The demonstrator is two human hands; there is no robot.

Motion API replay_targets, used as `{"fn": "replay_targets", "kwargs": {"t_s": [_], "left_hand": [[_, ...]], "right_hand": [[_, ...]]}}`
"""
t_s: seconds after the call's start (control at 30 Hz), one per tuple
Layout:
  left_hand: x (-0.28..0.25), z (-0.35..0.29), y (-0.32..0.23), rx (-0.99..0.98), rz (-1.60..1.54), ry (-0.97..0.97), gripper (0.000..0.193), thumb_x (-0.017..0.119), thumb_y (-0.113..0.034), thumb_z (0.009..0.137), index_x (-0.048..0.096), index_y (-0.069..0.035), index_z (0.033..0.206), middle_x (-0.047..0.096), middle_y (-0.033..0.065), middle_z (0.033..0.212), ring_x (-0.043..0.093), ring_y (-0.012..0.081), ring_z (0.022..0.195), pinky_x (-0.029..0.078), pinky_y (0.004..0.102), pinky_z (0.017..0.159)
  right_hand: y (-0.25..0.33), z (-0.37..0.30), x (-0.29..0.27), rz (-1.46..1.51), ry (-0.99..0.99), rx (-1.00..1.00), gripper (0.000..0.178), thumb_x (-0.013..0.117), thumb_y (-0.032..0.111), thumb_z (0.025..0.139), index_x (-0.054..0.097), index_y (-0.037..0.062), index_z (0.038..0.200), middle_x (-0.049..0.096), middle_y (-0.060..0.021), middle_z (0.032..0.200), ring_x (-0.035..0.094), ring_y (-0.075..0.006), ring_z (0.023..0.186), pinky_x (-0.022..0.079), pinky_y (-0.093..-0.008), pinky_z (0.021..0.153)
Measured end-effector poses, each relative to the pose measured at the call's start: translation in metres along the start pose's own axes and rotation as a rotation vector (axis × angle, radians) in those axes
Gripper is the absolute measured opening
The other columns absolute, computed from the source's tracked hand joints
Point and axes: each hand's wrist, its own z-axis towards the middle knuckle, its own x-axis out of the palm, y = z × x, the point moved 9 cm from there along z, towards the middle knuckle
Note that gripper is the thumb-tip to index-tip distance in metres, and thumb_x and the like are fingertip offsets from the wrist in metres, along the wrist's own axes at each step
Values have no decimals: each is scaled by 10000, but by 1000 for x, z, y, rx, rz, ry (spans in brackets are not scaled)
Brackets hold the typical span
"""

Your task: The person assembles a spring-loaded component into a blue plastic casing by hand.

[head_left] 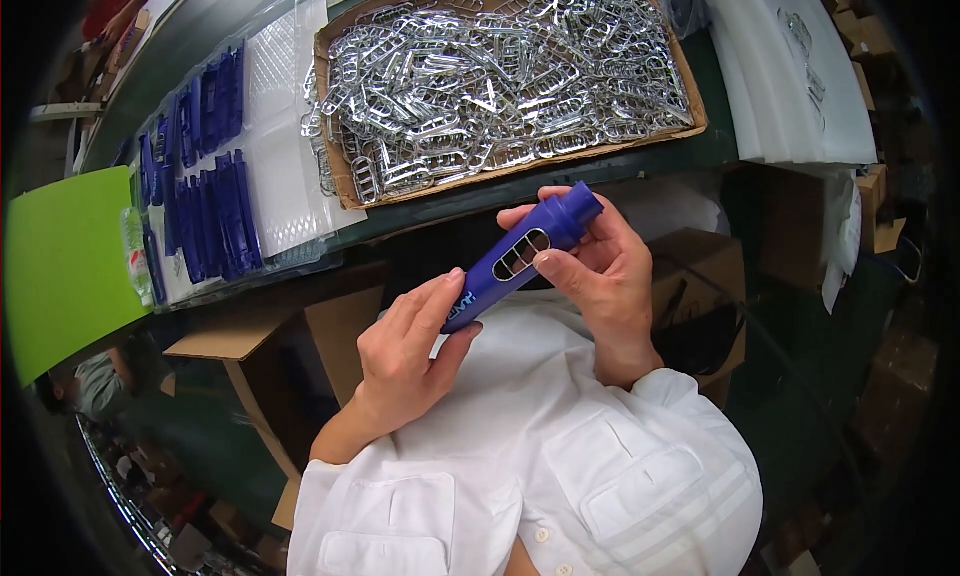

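A blue tapered plastic housing (487, 287) is held in front of my chest, tilted with its stepped collar end up to the right. An oval chrome trim frame (521, 255) with crossbars sits in the window on its side. My left hand (405, 354) is closed round the lower end, thumb below and fingers above. My right hand (612, 281) grips the collar end, its thumb beside the trim frame and its other fingers partly hidden behind the housing. Beyond my hands, a shallow cardboard box (347, 179) holds a heap of similar chrome trim frames.
Several blue plastic parts (205, 216) lie in rows on clear plastic packing at the left. A bright green panel (70, 261) and a plastic bottle (136, 256) are beside them. White foam sheets (790, 71) stand at the right. Open cardboard boxes (235, 334) are below the bench.
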Motion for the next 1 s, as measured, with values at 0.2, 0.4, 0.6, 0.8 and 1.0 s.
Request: {"fn": "replay_targets", "kwargs": {"t_s": [0.2, 0.4, 0.6, 0.8, 1.0], "left_hand": [[0, 7, -2, 83, 25, -88, 643, 890, 30, 735, 679, 0, 1342, 740, 187, 1145, 751, 301, 894, 617, 352, 686], [0, 11, -3, 88, 94, -63, 645, 889, 31, 737, 671, 18, 1344, 740, 192, 1150, 751, 295, 889, 612, 344, 665], [-33, 26, 4, 28, -36, -46, 636, 844, 46, 797, 614, 67, 1390, 730, 250, 1191, 756, 319, 893, 623, 344, 773], [-114, 128, 75, -304, -346, -218, 392, 528, -140, 1096, 593, 30, 1443, 743, 101, 1121, 642, 100, 772, 533, 229, 625], [-111, 306, 236, -497, -310, 14, 397, 576, -413, 1096, 736, -72, 1220, 745, 7, 993, 520, 37, 678, 421, 208, 548]], "right_hand": [[7, 3, -1, 38, 121, -86, 534, 689, 17, 1022, 444, -45, 1491, 659, -274, 1367, 675, -235, 1222, 561, -353, 1045], [3, 12, -1, 54, 132, -77, 538, 687, 28, 1026, 443, -51, 1499, 656, -277, 1371, 675, -234, 1220, 560, -355, 1045], [4, 13, -14, 44, 23, -134, 523, 665, 48, 1041, 465, -53, 1514, 671, -245, 1362, 698, -211, 1140, 571, -343, 1015], [1, 9, -35, -41, 16, -154, 466, 652, 64, 1050, 505, -61, 1474, 710, -234, 1275, 711, -218, 1108, 589, -351, 979], [2, 10, -35, -114, -23, -136, 432, 637, 52, 1057, 519, -53, 1459, 720, -214, 1240, 704, -222, 1133, 596, -357, 971]]}}
